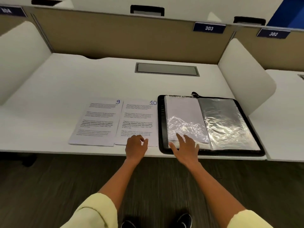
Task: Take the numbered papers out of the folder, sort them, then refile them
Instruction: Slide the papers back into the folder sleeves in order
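Head view: the folder lies open on the table at the right, its black zip border all round. Its left clear sleeve holds a white sheet; the right sleeve looks crinkled, contents not discernible. Just beside the folder lie 2 papers — sheet 10, then sheet 9 further left, edges overlapping slightly. Right hand rests spread on the left sleeve's lower edge. Left hand rests with fingers curled on sheet 10's bottom edge; a pinch cannot be confirmed. Recommended — steady the sleeve, draw its sheet out flat.
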`<state>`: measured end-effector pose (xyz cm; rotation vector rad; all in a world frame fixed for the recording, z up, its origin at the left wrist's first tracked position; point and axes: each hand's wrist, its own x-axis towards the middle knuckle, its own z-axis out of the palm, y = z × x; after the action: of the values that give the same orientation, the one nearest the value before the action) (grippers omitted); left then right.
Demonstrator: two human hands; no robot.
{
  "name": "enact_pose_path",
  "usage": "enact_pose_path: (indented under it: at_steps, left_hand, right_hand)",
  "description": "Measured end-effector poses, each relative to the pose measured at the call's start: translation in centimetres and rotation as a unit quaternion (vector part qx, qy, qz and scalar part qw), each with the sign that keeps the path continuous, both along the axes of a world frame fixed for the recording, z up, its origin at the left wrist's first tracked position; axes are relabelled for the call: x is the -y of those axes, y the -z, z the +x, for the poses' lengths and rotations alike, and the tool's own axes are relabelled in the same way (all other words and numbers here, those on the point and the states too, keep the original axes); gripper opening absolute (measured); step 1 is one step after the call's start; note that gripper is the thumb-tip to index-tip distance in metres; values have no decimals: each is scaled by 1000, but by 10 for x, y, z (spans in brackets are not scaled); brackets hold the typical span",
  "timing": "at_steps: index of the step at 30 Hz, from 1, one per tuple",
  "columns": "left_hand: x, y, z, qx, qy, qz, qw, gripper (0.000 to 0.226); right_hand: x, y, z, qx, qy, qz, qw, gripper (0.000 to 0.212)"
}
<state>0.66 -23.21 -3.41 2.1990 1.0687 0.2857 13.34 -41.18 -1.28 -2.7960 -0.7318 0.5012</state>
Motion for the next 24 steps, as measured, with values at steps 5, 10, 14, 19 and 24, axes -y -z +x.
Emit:
enact_pose_path:
  at_steps: [5,10,14,19,24]
  left_hand:
    - [-50,5,-42,-15,11,97,995,45]
    - [-96,9,-79,-55,2,123,991,62]
    - [-126,13,-101,-79,-14,112,990,67]
    - [-157,26,-116,-116,-29,115,986,79]
    - [-181,43,-117,-120,-31,142,982,88]
  right_hand:
    - [-48,-3,-29,8,-29,22,999,79]
    - [-95,-4,-52,17,-73,18,997,84]
    - [-132,-5,-61,-4,-113,35,993,87]
    - [-176,-3,-60,-16,-149,29,988,86]
    - [-222,6,-49,-19,-186,21,982,87]
